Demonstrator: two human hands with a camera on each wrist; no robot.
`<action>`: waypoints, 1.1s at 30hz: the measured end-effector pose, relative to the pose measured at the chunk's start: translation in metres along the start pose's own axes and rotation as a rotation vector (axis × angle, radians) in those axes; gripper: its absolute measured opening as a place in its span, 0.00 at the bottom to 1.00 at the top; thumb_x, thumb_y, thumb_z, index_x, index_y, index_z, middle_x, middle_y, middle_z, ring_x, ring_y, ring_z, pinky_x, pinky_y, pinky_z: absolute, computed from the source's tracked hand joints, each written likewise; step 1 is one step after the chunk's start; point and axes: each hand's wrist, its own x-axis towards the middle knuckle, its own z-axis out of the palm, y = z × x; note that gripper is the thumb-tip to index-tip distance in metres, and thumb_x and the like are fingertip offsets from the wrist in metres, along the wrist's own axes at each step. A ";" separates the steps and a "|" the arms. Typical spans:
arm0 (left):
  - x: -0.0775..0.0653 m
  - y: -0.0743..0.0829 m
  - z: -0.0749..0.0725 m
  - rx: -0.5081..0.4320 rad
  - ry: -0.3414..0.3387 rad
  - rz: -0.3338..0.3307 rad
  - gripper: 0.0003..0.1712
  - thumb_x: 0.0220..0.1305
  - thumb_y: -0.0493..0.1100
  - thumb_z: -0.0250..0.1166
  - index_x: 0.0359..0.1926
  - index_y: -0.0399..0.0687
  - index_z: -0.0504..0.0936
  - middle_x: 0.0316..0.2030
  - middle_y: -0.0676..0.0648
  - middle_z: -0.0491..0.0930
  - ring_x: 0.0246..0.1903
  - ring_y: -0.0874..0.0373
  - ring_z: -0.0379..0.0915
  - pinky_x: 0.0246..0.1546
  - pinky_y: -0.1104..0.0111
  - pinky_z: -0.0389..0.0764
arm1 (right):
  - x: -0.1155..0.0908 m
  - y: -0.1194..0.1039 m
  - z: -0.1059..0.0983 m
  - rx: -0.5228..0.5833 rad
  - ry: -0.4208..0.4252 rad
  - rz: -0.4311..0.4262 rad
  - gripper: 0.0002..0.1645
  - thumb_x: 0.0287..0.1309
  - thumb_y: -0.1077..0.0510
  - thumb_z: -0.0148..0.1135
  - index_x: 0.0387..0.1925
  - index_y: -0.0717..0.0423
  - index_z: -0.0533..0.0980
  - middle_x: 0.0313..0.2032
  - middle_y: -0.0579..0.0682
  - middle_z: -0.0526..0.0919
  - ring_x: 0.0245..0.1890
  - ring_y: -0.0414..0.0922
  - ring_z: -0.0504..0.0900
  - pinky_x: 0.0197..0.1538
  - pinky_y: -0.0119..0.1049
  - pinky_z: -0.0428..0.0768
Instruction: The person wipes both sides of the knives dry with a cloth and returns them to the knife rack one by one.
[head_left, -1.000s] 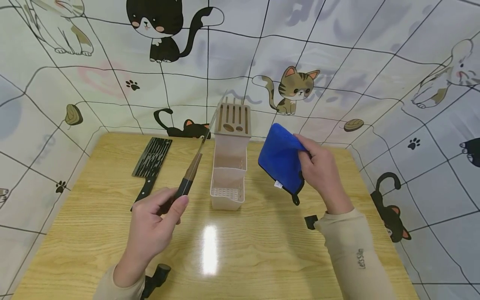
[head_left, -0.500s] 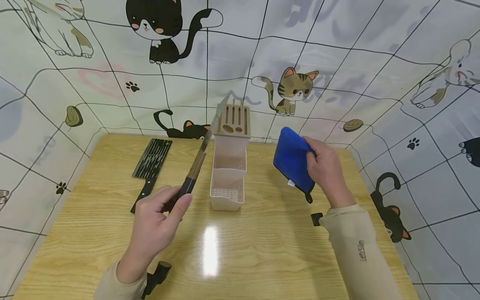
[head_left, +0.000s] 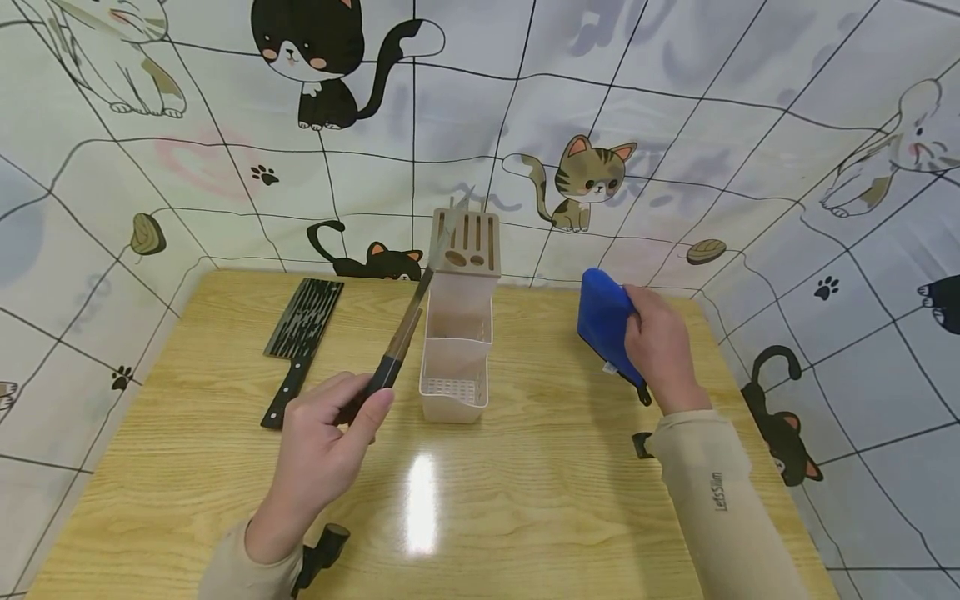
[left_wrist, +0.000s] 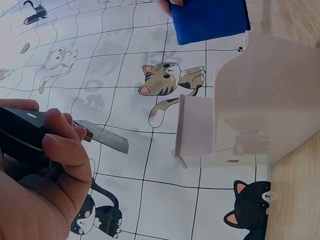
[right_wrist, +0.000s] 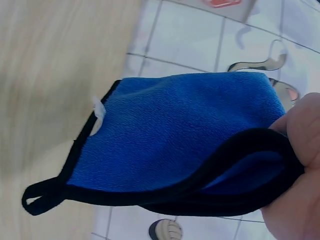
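My left hand [head_left: 326, 446] grips the black handle of a knife [head_left: 405, 333], its blade slanting up and away, overlapping the knife holder's slotted top in the head view. In the left wrist view the blade [left_wrist: 107, 137] stands apart from the holder. My right hand [head_left: 663, 350] pinches a folded blue cloth [head_left: 606, 321] by its edge, held up over the table's right side. Up close, the cloth [right_wrist: 175, 125] has black trim, a hanging loop and a white tag. The pale pink knife holder [head_left: 457, 362] stands upright between my hands, with a slotted beige top [head_left: 467, 242].
A black patterned cleaver [head_left: 303, 333] lies on the wooden table [head_left: 525, 500] left of the holder, handle toward me. Behind and beside the table hangs white sheeting [head_left: 480, 108] printed with cats and lines.
The right hand has carried the blue cloth rightward, away from the holder. The left hand has shifted slightly right, and the knife's blade now overlaps the holder's top more.
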 end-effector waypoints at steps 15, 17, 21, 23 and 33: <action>-0.001 -0.002 0.003 -0.010 -0.046 -0.062 0.06 0.62 0.31 0.64 0.30 0.45 0.83 0.18 0.54 0.73 0.14 0.67 0.68 0.14 0.76 0.68 | -0.037 0.020 0.044 -0.039 -0.108 -0.066 0.23 0.66 0.69 0.47 0.62 0.66 0.70 0.56 0.65 0.76 0.56 0.63 0.75 0.55 0.57 0.75; -0.001 -0.002 0.003 -0.012 -0.048 -0.070 0.06 0.62 0.31 0.64 0.30 0.45 0.83 0.18 0.54 0.73 0.14 0.67 0.68 0.14 0.76 0.69 | -0.042 0.018 0.049 -0.044 -0.135 -0.073 0.24 0.65 0.69 0.48 0.62 0.65 0.70 0.56 0.65 0.76 0.56 0.63 0.76 0.54 0.57 0.76; 0.000 -0.001 0.004 -0.022 -0.050 -0.081 0.07 0.63 0.31 0.64 0.29 0.45 0.82 0.19 0.53 0.73 0.14 0.67 0.69 0.14 0.76 0.70 | -0.050 0.010 0.056 -0.066 -0.173 -0.088 0.25 0.63 0.69 0.52 0.62 0.66 0.70 0.54 0.65 0.77 0.54 0.63 0.77 0.54 0.56 0.76; 0.000 -0.001 0.004 -0.030 -0.049 -0.082 0.07 0.63 0.31 0.64 0.29 0.45 0.82 0.19 0.53 0.73 0.14 0.66 0.69 0.14 0.76 0.70 | -0.053 0.006 0.059 -0.075 -0.192 -0.096 0.25 0.62 0.69 0.53 0.61 0.67 0.71 0.54 0.65 0.78 0.54 0.63 0.77 0.54 0.55 0.77; 0.001 -0.001 0.003 -0.094 -0.066 -0.148 0.12 0.66 0.32 0.61 0.25 0.46 0.80 0.17 0.52 0.74 0.13 0.61 0.69 0.12 0.74 0.70 | -0.069 -0.011 0.073 -0.120 -0.315 -0.161 0.23 0.61 0.68 0.55 0.58 0.68 0.73 0.54 0.63 0.79 0.54 0.59 0.79 0.53 0.51 0.79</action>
